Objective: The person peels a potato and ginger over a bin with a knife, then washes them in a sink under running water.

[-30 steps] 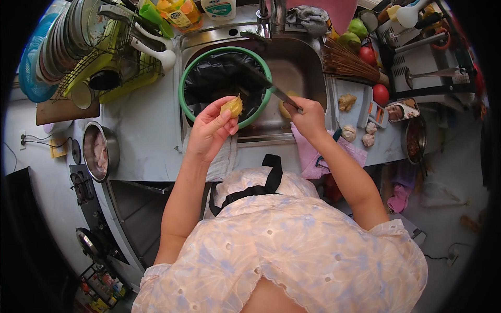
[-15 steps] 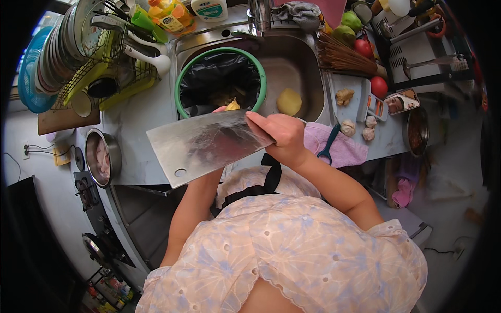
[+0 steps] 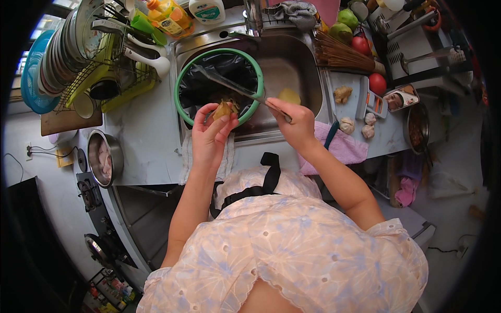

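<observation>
My right hand (image 3: 293,121) is closed round the handle of a cleaver (image 3: 224,80). The blade shows nearly edge-on and reaches left over a green-rimmed bin (image 3: 261,78) lined with a black bag. Pinched in the fingertips of my left hand (image 3: 207,130) is a small yellow-brown piece that looks like ginger (image 3: 223,110), held at the bin's near rim. Blade and piece are apart. Brownish scraps lie inside the bin. Behind my right hand, a peeled potato (image 3: 289,96) sits in the steel sink (image 3: 297,62).
On the right counter are ginger (image 3: 342,94), garlic bulbs (image 3: 346,125), a grater (image 3: 373,101), a phone (image 3: 402,99) and a pink cloth (image 3: 347,148). A twig brush (image 3: 344,55) lies behind them. At left stand a dish rack (image 3: 104,78) and a steel bowl of meat (image 3: 104,156).
The cleaver has swung away from me, from lying broad across my left hand to edge-on above the bin. My left hand and the piece it holds are now uncovered.
</observation>
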